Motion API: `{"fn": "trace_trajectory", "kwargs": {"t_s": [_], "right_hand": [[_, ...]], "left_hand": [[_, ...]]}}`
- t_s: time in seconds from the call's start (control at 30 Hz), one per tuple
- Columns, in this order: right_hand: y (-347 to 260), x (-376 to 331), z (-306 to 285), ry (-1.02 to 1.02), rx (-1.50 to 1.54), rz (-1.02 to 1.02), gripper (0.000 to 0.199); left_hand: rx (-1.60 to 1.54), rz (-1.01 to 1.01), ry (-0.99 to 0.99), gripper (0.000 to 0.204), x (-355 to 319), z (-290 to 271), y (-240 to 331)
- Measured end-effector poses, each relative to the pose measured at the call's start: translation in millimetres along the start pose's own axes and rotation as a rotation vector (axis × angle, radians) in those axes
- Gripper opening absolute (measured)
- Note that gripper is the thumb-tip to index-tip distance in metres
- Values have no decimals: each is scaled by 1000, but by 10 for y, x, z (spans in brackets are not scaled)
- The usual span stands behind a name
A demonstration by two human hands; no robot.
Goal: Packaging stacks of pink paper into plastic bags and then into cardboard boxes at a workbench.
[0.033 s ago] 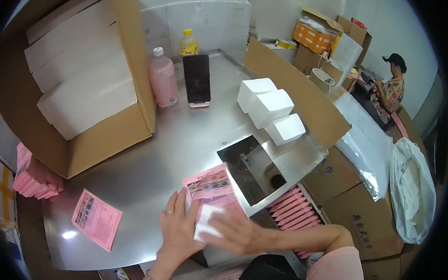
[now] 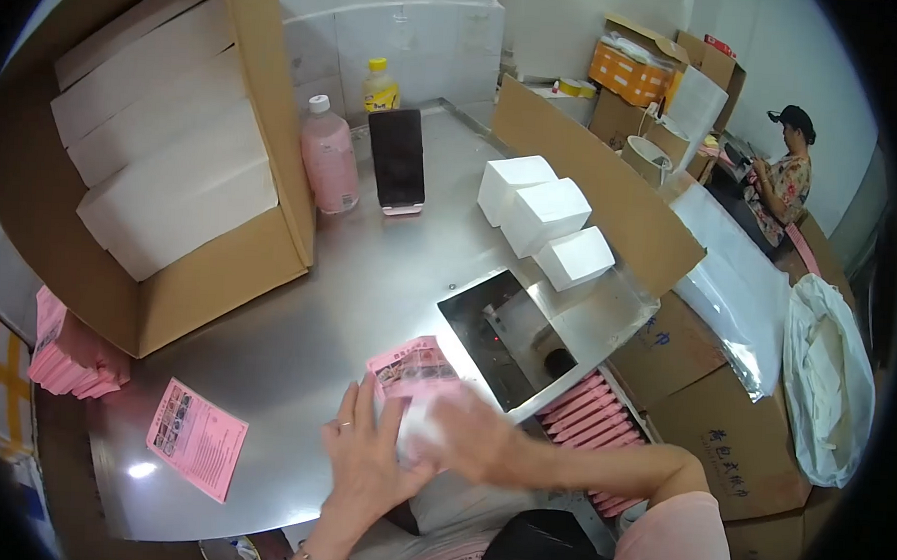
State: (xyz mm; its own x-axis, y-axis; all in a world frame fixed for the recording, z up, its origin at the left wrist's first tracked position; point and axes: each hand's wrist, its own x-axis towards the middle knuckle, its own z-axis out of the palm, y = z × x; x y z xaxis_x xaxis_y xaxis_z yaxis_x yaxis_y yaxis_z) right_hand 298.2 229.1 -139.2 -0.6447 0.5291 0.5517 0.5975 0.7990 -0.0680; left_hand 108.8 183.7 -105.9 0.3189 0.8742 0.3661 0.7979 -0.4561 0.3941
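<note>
A pink printed packet (image 2: 405, 363) lies on the metal table in front of me, its lower part covered by my hands. My left hand (image 2: 366, 447) rests along the packet's left edge, fingers stretched and apart, the thumb close to a white folded tissue stack (image 2: 420, 429). My right hand (image 2: 477, 436), smeared by motion, curls over that stack from the right. How far the stack overlaps the packet is hidden. Another flat pink printed packet (image 2: 197, 437) lies by itself to the left.
A carton (image 2: 223, 290) of white stacks stands far left, beside a pile of pink packets (image 2: 75, 354). White blocks (image 2: 546, 216) sit past a dark table opening (image 2: 506, 338). Behind are a phone (image 2: 396, 158) and bottles (image 2: 330, 160). Filled pink packs (image 2: 593, 416) stand lower right; a person sits at far right.
My right hand and the white stack have shifted slightly up over the pink packet, covering more of it. My left hand stays nearly in place.
</note>
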Motion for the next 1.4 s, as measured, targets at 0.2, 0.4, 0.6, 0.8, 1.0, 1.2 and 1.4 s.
{"fn": "trace_trajectory", "kwargs": {"t_s": [0.2,0.4,0.6,0.8,1.0,1.2,1.4], "right_hand": [[-139,265,-4,-176,120,-6,34],[1106,89,-741,181,-543,522,28],[1523,-231,-714,154,-590,593,16],[1533,-242,-721,211,-460,632,15],[1540,-313,-714,254,-419,609,14],[1183,-226,-587,355,-247,421,45],[-236,-97,-219,39,25,-135,33]], "left_hand": [[204,-112,128,74,132,134,149],[209,-166,9,62,-47,133,101],[253,-91,52,60,48,87,106],[177,-33,-32,63,122,66,146],[147,68,98,48,148,169,79],[4,151,-59,45,84,108,34],[-19,55,-61,75,99,-115,-42]]}}
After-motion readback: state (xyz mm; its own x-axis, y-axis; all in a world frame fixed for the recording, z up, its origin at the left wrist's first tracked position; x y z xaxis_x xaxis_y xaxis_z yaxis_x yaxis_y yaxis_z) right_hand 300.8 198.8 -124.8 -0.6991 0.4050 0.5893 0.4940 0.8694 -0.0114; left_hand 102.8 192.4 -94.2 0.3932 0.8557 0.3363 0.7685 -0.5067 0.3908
